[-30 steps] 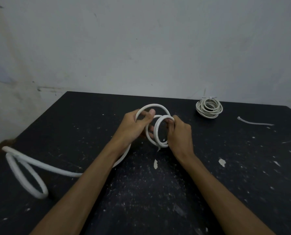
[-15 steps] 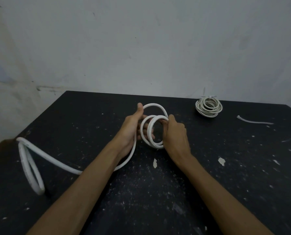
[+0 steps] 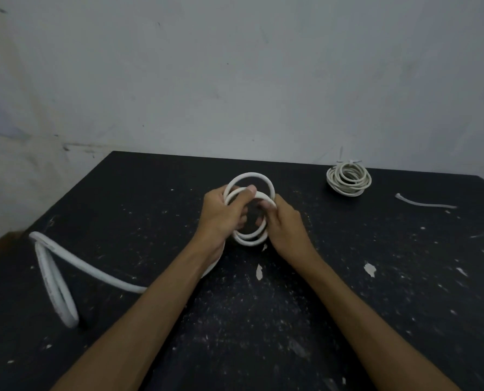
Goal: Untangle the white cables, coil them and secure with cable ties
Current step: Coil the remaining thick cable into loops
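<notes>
A thick white cable [image 3: 249, 176] stands in three upright loops at the middle of the black table [image 3: 376, 306]. My left hand [image 3: 221, 213] grips the loops from the left, thumb over the top strand. My right hand [image 3: 286, 224] pinches them from the right. The cable's free length [image 3: 94, 270] runs from under my left wrist leftward across the table and ends in a standing loop [image 3: 57, 292] near the left edge. A loose cable tie [image 3: 425, 204] lies flat at the far right.
A finished coil of thinner white cable [image 3: 349, 179], bound with a tie, sits at the table's back right. White paint flecks [image 3: 370, 269] dot the tabletop. A pale wall rises directly behind the table.
Another turn has been added to the coil between my hands. The trailing cable and its end loop have slid rightward toward the coil, and my left thumb now closes over the loops.
</notes>
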